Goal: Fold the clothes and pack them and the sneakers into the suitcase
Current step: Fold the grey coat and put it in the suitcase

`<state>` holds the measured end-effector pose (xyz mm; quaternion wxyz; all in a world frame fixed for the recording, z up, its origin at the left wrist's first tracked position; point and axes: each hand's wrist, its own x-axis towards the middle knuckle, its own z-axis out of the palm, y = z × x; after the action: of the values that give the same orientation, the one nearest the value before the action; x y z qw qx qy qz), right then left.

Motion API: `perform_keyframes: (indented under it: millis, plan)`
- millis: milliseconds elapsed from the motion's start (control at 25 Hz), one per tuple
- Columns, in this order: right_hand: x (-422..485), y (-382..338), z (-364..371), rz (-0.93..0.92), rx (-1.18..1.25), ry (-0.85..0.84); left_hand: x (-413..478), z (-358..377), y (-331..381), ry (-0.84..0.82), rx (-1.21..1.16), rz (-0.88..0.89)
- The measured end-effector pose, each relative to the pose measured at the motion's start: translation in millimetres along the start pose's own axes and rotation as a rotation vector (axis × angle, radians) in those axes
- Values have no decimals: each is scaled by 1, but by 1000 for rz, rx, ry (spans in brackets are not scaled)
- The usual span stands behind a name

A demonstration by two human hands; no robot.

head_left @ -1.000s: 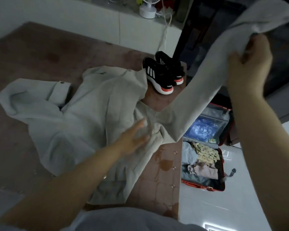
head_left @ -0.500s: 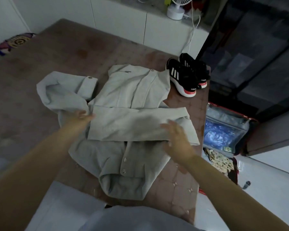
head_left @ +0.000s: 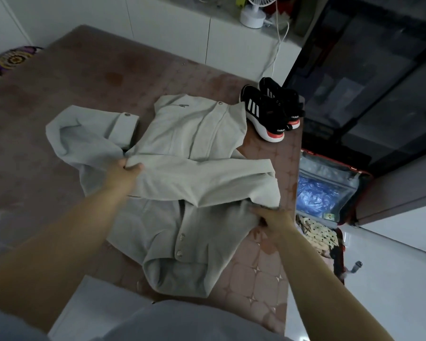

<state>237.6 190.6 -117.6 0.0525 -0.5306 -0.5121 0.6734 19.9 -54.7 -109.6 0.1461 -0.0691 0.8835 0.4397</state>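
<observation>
Nearest you, the jacket (head_left: 182,217) lies flat on the bed (head_left: 59,82). Your right hand (head_left: 273,217) grips its side edge, fingers curled under the cloth. Your left hand (head_left: 126,172) pinches the end of the folded sleeve. Pull both sides taut and level, then bring in the loose far sleeve (head_left: 84,134). Beyond, the sneakers (head_left: 268,112) sit at the bed's corner, and the suitcase (head_left: 322,168) lies open on the floor to the right.

White low cabinets (head_left: 170,28) run along 12 o'clock behind the brown patterned counter (head_left: 59,82), a white desk fan (head_left: 252,16) on top. Dark glass doors (head_left: 367,82) stand at 2 o'clock, and glossy white floor (head_left: 391,279) lies at 4.
</observation>
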Motion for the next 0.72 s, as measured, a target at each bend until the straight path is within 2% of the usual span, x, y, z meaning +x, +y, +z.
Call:
perform_keyframes:
  millis: [120,160,200,280,400,520,600,720]
  plan:
    - [-1,-34,-8,-304,-420,307,20,-22,17,148,-112,7]
    - [-4,-49,-19,-429,-472,362,25,-31,20,184,-114,33]
    - [-4,-58,-34,-524,-493,373,31,-36,17,193,-99,73]
    - [-5,-58,-55,-594,-648,372,31,-34,1,83,73,124]
    - [4,-32,-69,-430,-1070,231,17,-16,-35,-183,377,80]
    - [23,-37,-69,-215,-1040,35,17,-17,-42,-57,504,224]
    - [30,-40,-68,-135,-979,40,19,-20,-36,-19,598,315]
    - [33,-44,-71,-108,-1318,-36,22,-20,-31,-3,707,357]
